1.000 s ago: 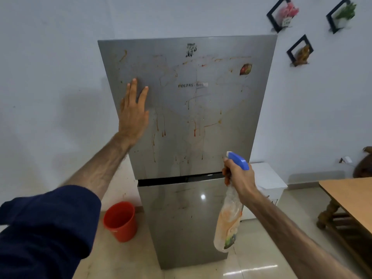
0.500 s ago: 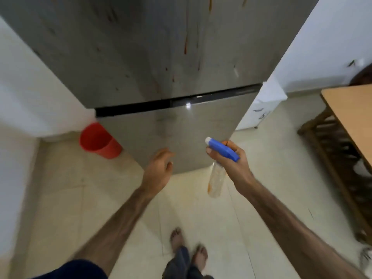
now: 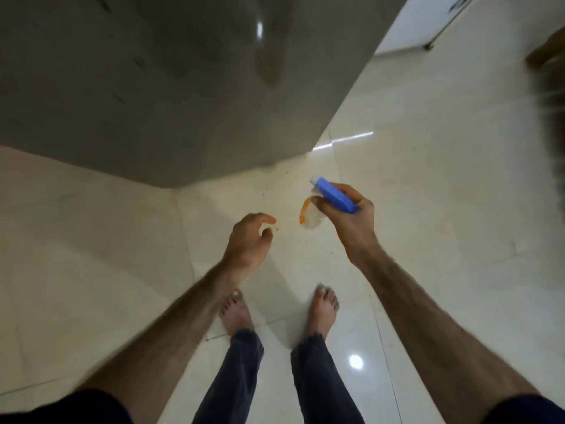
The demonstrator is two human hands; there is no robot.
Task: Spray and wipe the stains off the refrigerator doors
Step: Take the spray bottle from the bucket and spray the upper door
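Left hand: off upper door, lowered, loosely curled, empty | right hand: grips spray bottle | view dropped to floor; refrigerator spraying paused, cloth likely needed.

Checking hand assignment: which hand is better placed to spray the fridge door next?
Right. The right hand already grips the spray bottle, its blue head aimed toward the refrigerator; the left hand holds nothing.

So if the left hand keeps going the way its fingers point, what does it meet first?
Probably the spray bottle held in the right hand: the left hand points up-right toward it. Depth is unclear, so it may pass to the floor.
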